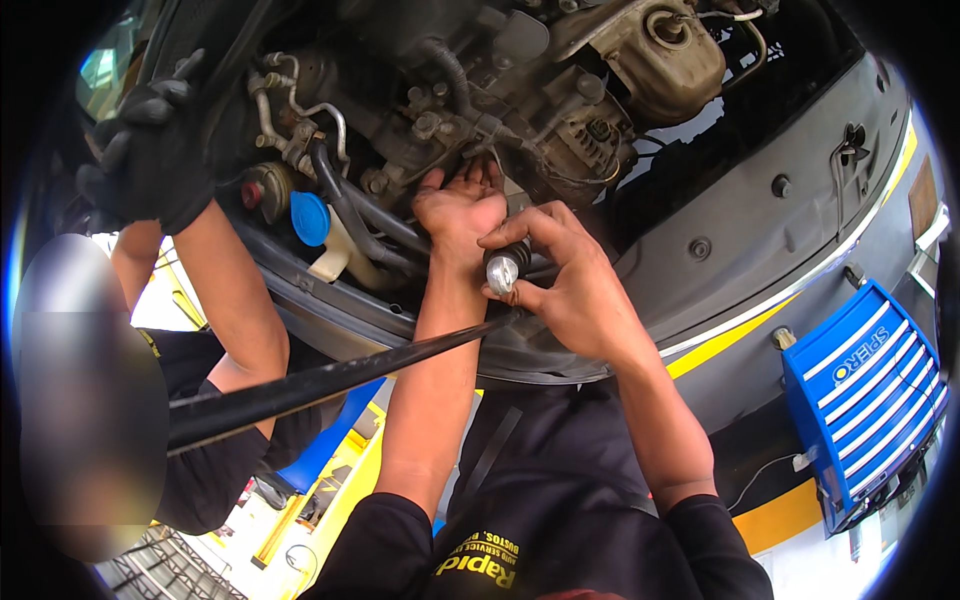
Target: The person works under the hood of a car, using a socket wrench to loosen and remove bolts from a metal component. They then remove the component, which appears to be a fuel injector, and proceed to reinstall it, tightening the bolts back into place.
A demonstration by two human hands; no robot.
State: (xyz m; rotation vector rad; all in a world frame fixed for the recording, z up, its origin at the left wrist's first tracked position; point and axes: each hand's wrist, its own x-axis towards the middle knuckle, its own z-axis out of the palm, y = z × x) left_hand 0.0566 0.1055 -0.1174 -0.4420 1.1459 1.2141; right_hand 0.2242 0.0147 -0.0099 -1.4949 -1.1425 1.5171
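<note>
**Silver-ended black cylinder [502, 273] was held by an engine [440, 125]**

The right hand [572, 275] grasped it between thumb and fingers, its metal end exposed, near the left wrist. The left hand [462, 207] reached palm-up to the engine; whether its fingers gripped anything could not be told.

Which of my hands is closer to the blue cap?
Left. Your left hand is right of the blue cap, not touching it; your right hand is farther right.
</note>
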